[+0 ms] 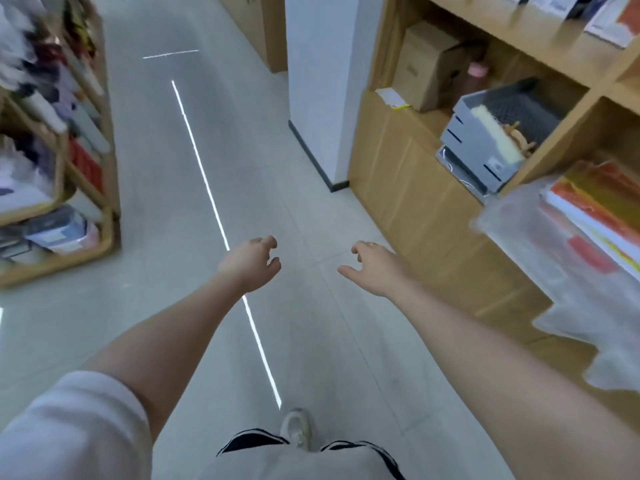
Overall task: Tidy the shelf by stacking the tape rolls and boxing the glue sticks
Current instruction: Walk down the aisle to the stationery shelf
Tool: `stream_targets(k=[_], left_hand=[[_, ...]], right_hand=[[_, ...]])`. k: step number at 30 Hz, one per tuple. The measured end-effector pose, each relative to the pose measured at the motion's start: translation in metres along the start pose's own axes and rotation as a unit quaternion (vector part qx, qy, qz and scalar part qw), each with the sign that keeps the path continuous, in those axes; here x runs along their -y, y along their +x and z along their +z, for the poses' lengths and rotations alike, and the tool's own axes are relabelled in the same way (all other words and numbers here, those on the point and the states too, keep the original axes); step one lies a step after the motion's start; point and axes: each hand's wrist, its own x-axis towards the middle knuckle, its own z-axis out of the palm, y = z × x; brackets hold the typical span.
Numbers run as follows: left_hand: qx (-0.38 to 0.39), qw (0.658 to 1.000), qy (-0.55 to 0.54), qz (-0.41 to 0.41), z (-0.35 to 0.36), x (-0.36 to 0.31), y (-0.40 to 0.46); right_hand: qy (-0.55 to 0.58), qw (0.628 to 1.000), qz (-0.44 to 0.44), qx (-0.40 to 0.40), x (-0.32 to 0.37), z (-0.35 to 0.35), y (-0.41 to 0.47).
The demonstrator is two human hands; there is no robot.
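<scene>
From here I see both arms stretched out ahead over the tiled floor (311,216), and neither holds anything. My left hand (251,265) has its fingers curled loosely inward with a gap showing between thumb and fingers, so that grip is slack and closed on nothing. My right hand (375,268) is spread wider, thumb pointing left and fingers hooked, its grip apart and bare as well. I judge they hang out front like this because I am walking, not working: one shoe (297,429) is planted on the tiles below, and both hands sit well clear of any shelf.

As for the tape rolls and glue sticks, I cannot find them anywhere in view; they are either hidden or too blurred to pick out. The wooden shelf unit (433,209) to my right holds a cardboard box (420,64), a stack of grey trays (491,133) and some clear plastic sleeves (561,258) jutting out over the aisle, the sleeves smeared by motion. A second rack (86,188) stands well apart on the left, crowded with soft, indistinct goods.

By my reckoning the tidying has not begun; the next job is to locate the right shelf and bring both open hands within reach of it
</scene>
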Motion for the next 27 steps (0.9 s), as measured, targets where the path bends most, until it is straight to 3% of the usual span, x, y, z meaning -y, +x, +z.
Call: stream_targets(k=[3,9,21,27], left_hand=[[-0.017,0.999,-0.035,-0.032,-0.016,0.035,0.036],[-0.009,0.995,-0.071,-0.074,-0.038,0.077,0.105],[-0.074,0.986,-0.055,-0.140,-0.129,0.153,0.297],[-0.079,0.978,-0.114,-0.157,-0.163,0.198,0.376]], right_hand=[[-0.002,1.000,-0.029,0.007,0.029,-0.009,0.053],[-0.117,0.988,-0.099,0.029,0.065,-0.030,0.157],[-0.093,0.980,-0.171,0.049,0.140,-0.085,0.417],[-0.084,0.975,-0.193,0.067,0.185,-0.104,0.524]])
